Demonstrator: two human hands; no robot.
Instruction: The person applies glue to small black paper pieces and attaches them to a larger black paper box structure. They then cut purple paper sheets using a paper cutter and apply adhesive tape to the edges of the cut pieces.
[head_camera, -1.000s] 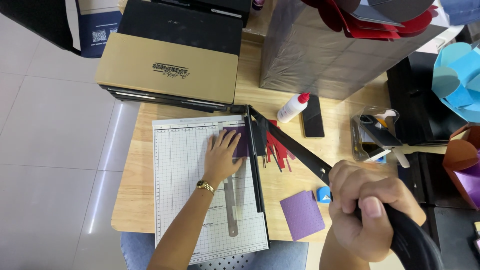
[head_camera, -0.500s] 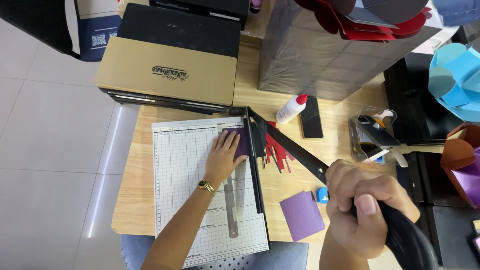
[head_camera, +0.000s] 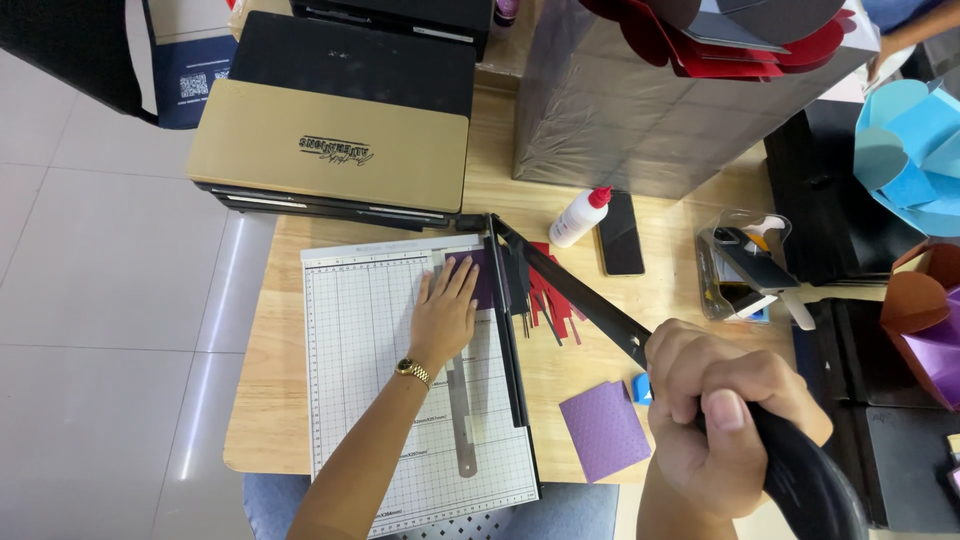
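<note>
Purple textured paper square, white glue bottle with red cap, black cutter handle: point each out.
Purple textured paper square (head_camera: 603, 430), head view, its middle.
White glue bottle with red cap (head_camera: 579, 217), head view, its body.
Black cutter handle (head_camera: 810, 485), head view, below the right hand (head_camera: 725, 420).

Your paper cutter's base is white with a fine grey grid all over it, and the blade arm is plain black. The bit of card peeking out by your left hand is dark purple, same shade as the loose square on the light wood table. Red strips sit beside the blade. Your watch is gold. The glue bottle is white with a red cap, the phone is black, and the box up top is tan with black print.
</note>
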